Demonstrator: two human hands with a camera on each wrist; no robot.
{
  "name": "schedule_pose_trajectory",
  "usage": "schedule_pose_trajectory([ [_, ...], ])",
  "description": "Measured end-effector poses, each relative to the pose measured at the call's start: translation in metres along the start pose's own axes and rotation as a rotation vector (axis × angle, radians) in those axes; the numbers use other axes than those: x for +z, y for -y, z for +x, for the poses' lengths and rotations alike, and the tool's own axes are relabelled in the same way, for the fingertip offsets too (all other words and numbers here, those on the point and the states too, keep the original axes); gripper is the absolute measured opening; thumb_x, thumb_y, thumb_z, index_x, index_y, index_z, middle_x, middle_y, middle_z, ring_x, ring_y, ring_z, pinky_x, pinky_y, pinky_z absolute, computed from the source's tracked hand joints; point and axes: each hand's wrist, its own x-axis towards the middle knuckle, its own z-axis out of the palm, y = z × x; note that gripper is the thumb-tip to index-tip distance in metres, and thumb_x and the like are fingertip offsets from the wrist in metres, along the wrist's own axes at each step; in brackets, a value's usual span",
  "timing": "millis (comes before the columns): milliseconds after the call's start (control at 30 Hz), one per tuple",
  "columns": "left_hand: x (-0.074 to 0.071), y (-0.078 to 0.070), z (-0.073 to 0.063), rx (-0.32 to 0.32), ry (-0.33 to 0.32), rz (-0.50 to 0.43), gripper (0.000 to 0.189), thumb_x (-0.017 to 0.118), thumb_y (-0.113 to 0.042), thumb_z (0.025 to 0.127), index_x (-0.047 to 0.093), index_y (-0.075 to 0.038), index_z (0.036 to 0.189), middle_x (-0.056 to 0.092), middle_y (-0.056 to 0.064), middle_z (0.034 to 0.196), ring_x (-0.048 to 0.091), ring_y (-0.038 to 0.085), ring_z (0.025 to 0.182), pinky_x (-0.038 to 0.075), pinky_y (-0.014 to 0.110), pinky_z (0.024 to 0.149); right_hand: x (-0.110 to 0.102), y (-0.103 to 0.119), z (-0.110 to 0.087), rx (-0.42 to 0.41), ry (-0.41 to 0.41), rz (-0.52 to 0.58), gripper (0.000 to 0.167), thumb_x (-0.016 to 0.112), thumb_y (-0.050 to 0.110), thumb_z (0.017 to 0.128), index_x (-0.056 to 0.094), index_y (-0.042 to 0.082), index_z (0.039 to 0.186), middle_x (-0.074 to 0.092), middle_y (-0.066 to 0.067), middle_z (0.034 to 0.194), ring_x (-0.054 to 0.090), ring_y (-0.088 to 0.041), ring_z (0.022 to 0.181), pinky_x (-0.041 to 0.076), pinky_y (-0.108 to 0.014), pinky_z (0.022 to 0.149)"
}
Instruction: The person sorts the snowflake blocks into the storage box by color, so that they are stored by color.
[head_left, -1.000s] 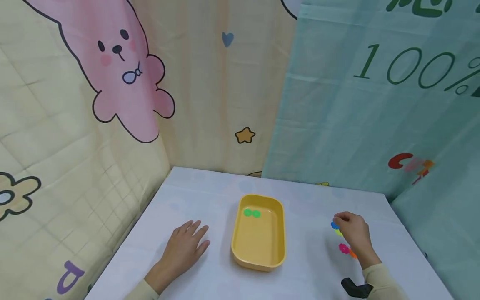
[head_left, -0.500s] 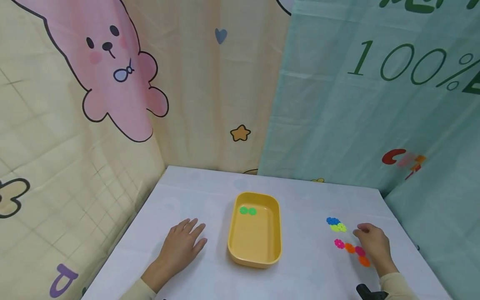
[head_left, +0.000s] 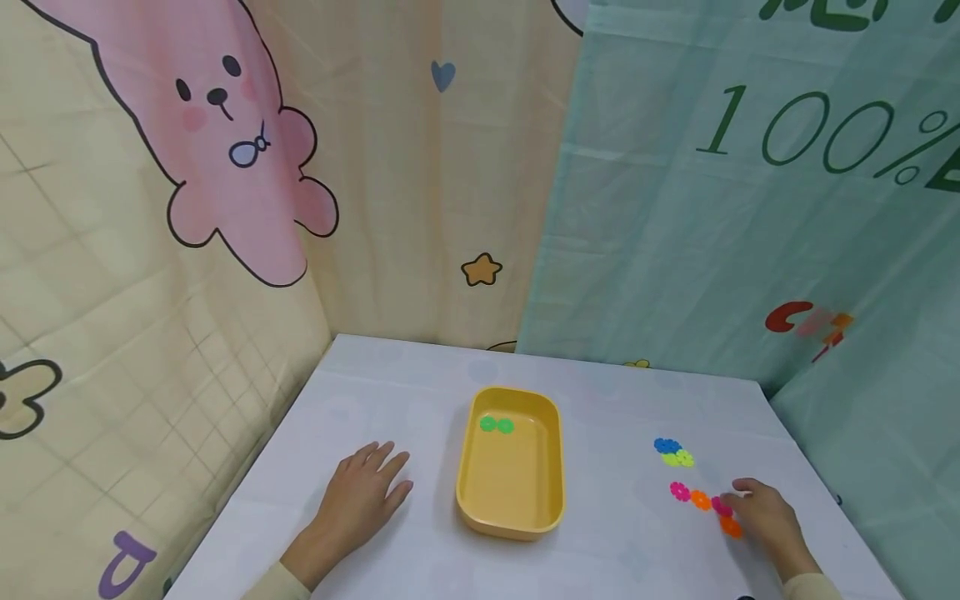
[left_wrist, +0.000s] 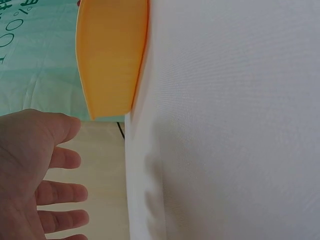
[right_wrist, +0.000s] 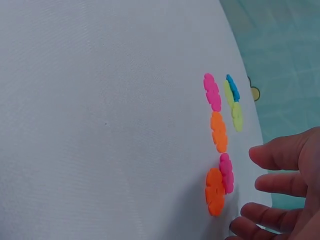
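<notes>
1. Two bare hands, well apart, neither gripping anything. Left hand (head_left: 352,504): fingers spread above the white-covered table (head_left: 615,417). Right hand (head_left: 768,517): thumb and fingers parted, just beside a magenta, flower-shaped disc (right_wrist: 227,173), apparently plastic; whether a fingertip touches it cannot be told.
2. Against the magenta disc, an orange, scalloped disc (right_wrist: 215,192). So thin a piece is probably best pinched between thumb and forefinger by its outer edge, fingertips low, then raised straight up so that its neighbour is not dragged along.
3. Beyond, in a staggered line: a second orange disc (right_wrist: 219,132) and a pink, petal-edged disc (right_wrist: 212,92). Near these, a cluster of blue pieces (head_left: 667,446) and yellow-green pieces (head_left: 686,457).
4. Between the hands: a yellow, round-cornered tray (head_left: 510,487), two flat green discs (head_left: 506,426) side by side toward its far end.
5. Backdrop: a cream printed curtain (head_left: 405,208) and a teal lettered curtain (head_left: 660,250).
</notes>
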Motion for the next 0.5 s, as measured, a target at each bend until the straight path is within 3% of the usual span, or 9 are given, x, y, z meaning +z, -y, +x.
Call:
schedule_pose_trajectory([
  [233, 0.0012, 0.0002, 0.0007, 0.005, -0.003, 0.006, 0.041, 0.075, -0.038, 0.091, 0.073, -0.013, 0.123, 0.068, 0.016, 0.130, 0.060, 0.040, 0.123, 0.051, 0.058, 0.096, 0.0021, -0.0043, 0.0036, -0.083, 0.046, -0.038, 0.058, 0.064, 0.026, 0.098, 0.045, -0.016, 0.133, 0.049, -0.040, 0.126, 0.049, -0.050, 0.109, 0.050, -0.061, 0.096],
  [500, 0.0017, -0.0001, 0.0002, 0.031, -0.026, -0.012, 0.040, 0.078, -0.035, 0.089, 0.074, -0.011, 0.120, 0.069, 0.017, 0.127, 0.062, 0.040, 0.120, 0.052, 0.058, 0.091, 0.0067, -0.0100, -0.0034, -0.034, 0.039, -0.125, 0.066, 0.070, 0.027, 0.093, 0.044, -0.023, 0.127, 0.053, -0.038, 0.116, 0.052, -0.047, 0.103, 0.053, -0.060, 0.092],
])
